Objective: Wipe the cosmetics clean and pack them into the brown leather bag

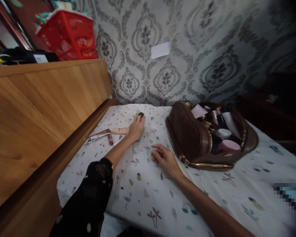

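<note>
My left hand [137, 127] is closed at the far part of the table, its fingers round a small black-topped item [141, 114]; most of the item is hidden by the hand. Just left of that hand lies a beige tube [120, 131]. Beside the tube are a small red-ended lip colour tube [110, 139] and a shiny brownish-pink flat tube [98, 135]. My right hand [164, 158] hovers near the cloth with loosely bent fingers apart and nothing in them. To its right stands an unzipped brown makeup bag [187, 131] full of cosmetics.
In the bag, a pink round container [229, 145] and a white lid [223, 133] show. A patterned white cloth [143, 197] covers the table. A wooden cabinet [51, 98] bounds the left side, with a red basket [71, 36] on top. A patterned wall [148, 75] rises behind.
</note>
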Demonstrator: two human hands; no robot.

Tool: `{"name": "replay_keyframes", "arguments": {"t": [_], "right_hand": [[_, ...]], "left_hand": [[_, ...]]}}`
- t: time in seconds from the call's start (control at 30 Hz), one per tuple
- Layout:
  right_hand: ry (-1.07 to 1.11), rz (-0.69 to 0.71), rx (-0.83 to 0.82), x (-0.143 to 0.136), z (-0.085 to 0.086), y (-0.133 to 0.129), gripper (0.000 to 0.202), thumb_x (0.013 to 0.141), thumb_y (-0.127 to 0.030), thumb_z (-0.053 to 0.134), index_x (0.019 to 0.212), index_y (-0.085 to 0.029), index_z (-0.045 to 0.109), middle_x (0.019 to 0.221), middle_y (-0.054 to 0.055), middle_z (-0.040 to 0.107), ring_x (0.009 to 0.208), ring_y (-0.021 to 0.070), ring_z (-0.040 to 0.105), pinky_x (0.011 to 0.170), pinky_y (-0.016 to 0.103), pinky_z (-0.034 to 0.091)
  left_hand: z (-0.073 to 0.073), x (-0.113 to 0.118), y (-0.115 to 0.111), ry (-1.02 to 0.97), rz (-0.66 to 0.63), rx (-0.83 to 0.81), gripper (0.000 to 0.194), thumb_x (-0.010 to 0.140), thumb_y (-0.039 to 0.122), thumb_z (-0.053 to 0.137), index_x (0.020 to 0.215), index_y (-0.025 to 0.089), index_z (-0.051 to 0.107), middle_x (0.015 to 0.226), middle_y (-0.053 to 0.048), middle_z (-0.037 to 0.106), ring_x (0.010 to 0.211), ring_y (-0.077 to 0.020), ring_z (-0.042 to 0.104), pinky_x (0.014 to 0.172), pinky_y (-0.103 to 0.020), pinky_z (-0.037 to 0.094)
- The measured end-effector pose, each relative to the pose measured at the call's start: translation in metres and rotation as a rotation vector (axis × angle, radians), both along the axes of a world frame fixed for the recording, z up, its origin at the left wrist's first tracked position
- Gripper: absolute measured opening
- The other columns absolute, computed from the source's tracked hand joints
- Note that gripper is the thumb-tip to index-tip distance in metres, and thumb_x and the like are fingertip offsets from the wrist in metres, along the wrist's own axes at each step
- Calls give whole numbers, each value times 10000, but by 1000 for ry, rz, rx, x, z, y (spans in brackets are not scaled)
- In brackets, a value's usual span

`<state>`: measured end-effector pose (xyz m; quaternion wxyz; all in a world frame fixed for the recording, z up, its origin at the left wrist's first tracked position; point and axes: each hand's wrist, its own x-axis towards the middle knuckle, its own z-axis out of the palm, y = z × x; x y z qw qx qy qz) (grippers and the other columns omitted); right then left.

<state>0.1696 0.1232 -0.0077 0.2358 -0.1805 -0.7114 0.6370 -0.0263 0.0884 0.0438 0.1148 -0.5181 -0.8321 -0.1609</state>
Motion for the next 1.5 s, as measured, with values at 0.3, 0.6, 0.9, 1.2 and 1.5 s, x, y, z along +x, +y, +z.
{"name": "replay_keyframes", "arguments": {"t": [0.3, 0.6, 0.9, 1.2, 1.5], "right_hand": [[-14, 8, 8, -2, -1, 2, 425, 748, -502, 620, 993, -156, 602, 649, 11, 626, 531, 143, 556, 499, 278, 448], [20, 21, -28, -3, -5, 4, 467, 725, -549, 683, 973, -160, 608, 642, 8, 624, 520, 142, 564, 472, 267, 446], [74, -158, -47, -3, -20, 16, 663, 732, -506, 695, 1285, -190, 514, 1188, 130, 601, 769, 189, 684, 633, 337, 570], [30, -42, 296, 3, -9, 12, 494, 669, -174, 707, 1159, -187, 648, 1101, 73, 693, 1022, 249, 631, 960, 417, 491], [23, 20, 344, 6, -8, 9, 538, 630, -158, 776, 1155, -191, 662, 1015, 60, 651, 903, 214, 603, 811, 332, 496]], "left_hand": [[-12, -18, 34, -18, 90, -102, 485, 813, 52, 493, 1289, 141, 510, 1353, -178, 441, 1289, -316, 391, 928, -410, 512], [-6, -7, 29, -126, 144, -141, 443, 842, 149, 545, 1277, 107, 475, 1277, -227, 499, 1207, -339, 495, 918, -451, 488], [-1, 44, -15, -259, -69, 7, 315, 908, 290, 519, 1205, 196, 468, 1108, -83, 649, 1033, -225, 624, 920, -339, 482], [-15, 88, -70, -513, -312, 201, 205, 952, 369, 501, 1021, 219, 624, 952, -27, 717, 878, -188, 664, 825, -287, 488], [-24, 83, -70, -543, -262, 296, 215, 944, 333, 425, 941, 217, 607, 793, -11, 680, 746, -179, 639, 732, -286, 473]]}}
